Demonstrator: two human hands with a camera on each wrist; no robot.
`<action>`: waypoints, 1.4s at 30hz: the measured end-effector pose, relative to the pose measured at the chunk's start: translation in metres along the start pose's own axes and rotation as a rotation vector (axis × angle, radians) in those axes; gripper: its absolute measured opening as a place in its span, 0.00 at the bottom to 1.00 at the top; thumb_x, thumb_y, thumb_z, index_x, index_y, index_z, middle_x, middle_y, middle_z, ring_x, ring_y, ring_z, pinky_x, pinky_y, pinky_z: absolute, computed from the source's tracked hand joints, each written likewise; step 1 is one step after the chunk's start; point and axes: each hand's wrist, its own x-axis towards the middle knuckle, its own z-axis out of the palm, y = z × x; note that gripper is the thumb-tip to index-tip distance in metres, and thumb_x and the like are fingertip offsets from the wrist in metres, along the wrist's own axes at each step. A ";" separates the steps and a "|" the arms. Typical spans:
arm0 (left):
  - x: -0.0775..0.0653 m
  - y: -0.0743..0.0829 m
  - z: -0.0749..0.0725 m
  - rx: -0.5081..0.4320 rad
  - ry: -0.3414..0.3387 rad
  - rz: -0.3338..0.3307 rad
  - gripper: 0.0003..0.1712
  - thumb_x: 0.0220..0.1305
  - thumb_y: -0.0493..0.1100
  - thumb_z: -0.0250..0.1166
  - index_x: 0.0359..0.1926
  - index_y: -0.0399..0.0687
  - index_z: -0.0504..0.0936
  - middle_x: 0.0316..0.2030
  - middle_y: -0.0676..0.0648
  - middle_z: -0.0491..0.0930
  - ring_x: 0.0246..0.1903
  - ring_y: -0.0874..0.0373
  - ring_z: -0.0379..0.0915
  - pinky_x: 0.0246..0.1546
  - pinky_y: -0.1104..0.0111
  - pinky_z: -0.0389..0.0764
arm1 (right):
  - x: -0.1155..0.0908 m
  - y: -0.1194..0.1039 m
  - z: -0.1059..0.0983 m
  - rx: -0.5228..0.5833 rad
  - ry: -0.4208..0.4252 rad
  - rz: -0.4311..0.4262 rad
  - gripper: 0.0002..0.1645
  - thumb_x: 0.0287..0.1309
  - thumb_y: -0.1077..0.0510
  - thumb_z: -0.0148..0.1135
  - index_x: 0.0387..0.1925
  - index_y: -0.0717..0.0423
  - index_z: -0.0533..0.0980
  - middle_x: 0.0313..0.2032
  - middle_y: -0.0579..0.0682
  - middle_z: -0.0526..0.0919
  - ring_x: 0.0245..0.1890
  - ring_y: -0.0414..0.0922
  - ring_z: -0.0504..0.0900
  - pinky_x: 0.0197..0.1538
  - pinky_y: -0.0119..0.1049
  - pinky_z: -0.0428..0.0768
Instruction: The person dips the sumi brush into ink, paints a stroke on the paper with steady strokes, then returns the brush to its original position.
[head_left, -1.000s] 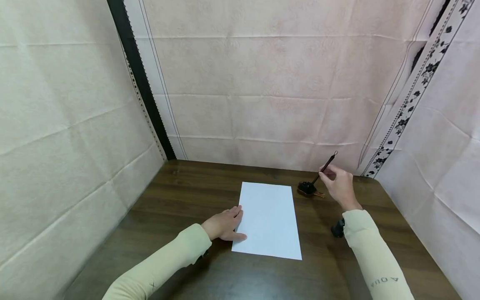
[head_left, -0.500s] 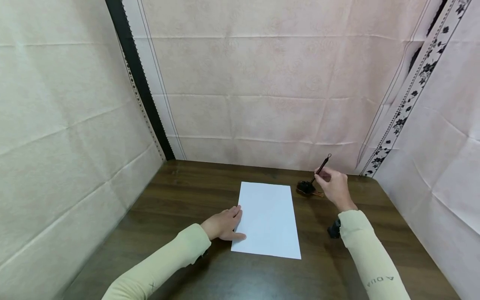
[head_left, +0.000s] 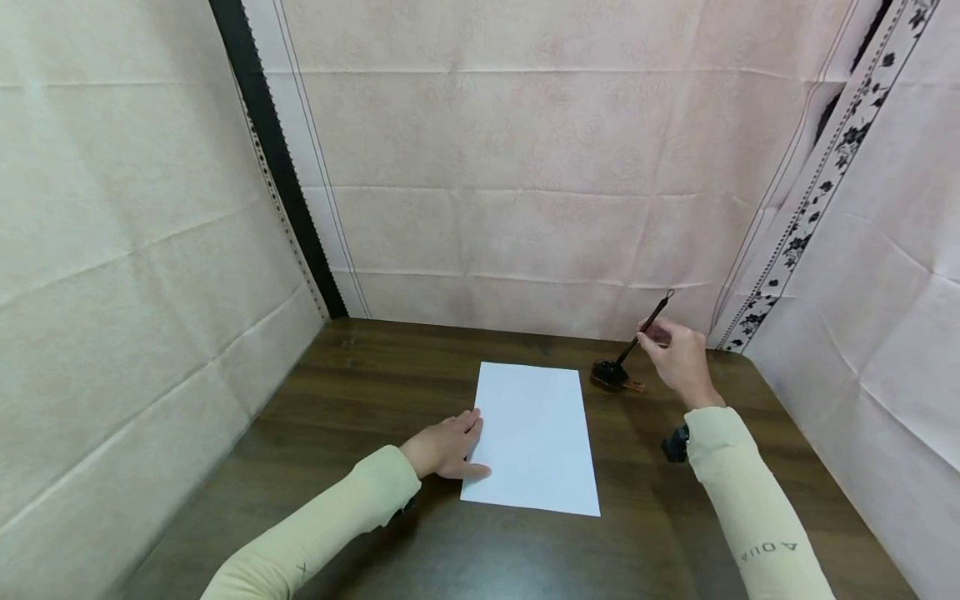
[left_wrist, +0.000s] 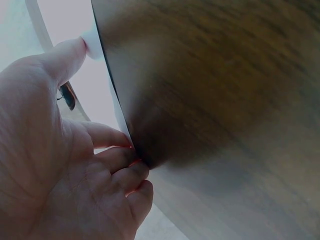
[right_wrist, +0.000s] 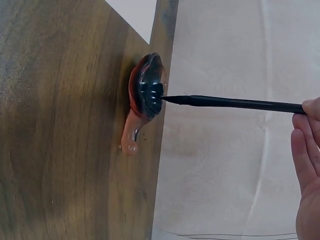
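My right hand (head_left: 681, 360) pinches a black writing brush (right_wrist: 235, 103) partway along its shaft, the looped end pointing up. In the right wrist view the brush's dark pointed tip meets, or hangs just over, a small ink dish (right_wrist: 150, 82) shaped like a spoon with a short orange-brown handle. Dark, shiny ink fills its bowl. Flat on the left edge of a white sheet of paper (head_left: 536, 442) rests my left hand (head_left: 448, 448), fingers and thumb spread onto the sheet. Its palm and fingertips at the paper's edge show in the left wrist view.
A brown wood-grain table (head_left: 360, 367) carries everything. The ink dish stands right of the paper's far corner. Pale cloth hangings (head_left: 480, 167) enclose the table at the back and both sides, with a dark strip (head_left: 281, 158) in the left corner.
My right hand and brush first dipped lower and left toward the ink dish, then rose back up and right, the tip still at the dish. My left hand stays on the paper.
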 end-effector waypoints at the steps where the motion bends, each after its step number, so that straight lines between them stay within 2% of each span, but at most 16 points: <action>1: 0.000 0.000 0.000 0.003 0.002 0.000 0.55 0.72 0.72 0.59 0.83 0.40 0.56 0.85 0.42 0.51 0.85 0.50 0.48 0.83 0.57 0.58 | 0.000 0.000 0.000 0.001 0.001 -0.003 0.07 0.69 0.62 0.69 0.44 0.62 0.87 0.39 0.62 0.92 0.40 0.60 0.92 0.40 0.06 0.68; 10: 0.000 0.000 0.001 0.017 0.010 -0.003 0.55 0.71 0.72 0.59 0.83 0.41 0.57 0.85 0.42 0.52 0.84 0.49 0.49 0.83 0.57 0.59 | -0.006 0.006 0.003 -0.024 0.028 0.006 0.06 0.67 0.63 0.70 0.43 0.60 0.87 0.38 0.60 0.92 0.39 0.59 0.91 0.40 0.09 0.68; 20: 0.000 0.001 0.000 0.011 -0.005 -0.007 0.55 0.72 0.72 0.58 0.83 0.42 0.56 0.85 0.43 0.51 0.85 0.50 0.48 0.83 0.57 0.58 | -0.012 0.015 0.005 -0.028 0.048 -0.028 0.05 0.67 0.65 0.70 0.43 0.63 0.86 0.38 0.63 0.92 0.38 0.61 0.92 0.41 0.05 0.64; 31: -0.002 0.002 -0.002 0.019 0.005 0.000 0.54 0.72 0.71 0.59 0.83 0.40 0.57 0.85 0.42 0.52 0.84 0.50 0.48 0.83 0.57 0.58 | -0.010 0.017 0.001 -0.041 0.062 -0.062 0.05 0.66 0.66 0.70 0.42 0.62 0.87 0.38 0.63 0.92 0.37 0.61 0.92 0.42 0.06 0.64; 42: -0.001 0.002 -0.001 0.016 0.003 0.000 0.54 0.72 0.71 0.59 0.83 0.40 0.57 0.85 0.42 0.52 0.84 0.50 0.48 0.83 0.58 0.58 | -0.003 0.012 -0.004 -0.037 0.033 -0.027 0.07 0.69 0.63 0.69 0.44 0.62 0.87 0.40 0.62 0.92 0.40 0.60 0.92 0.41 0.05 0.65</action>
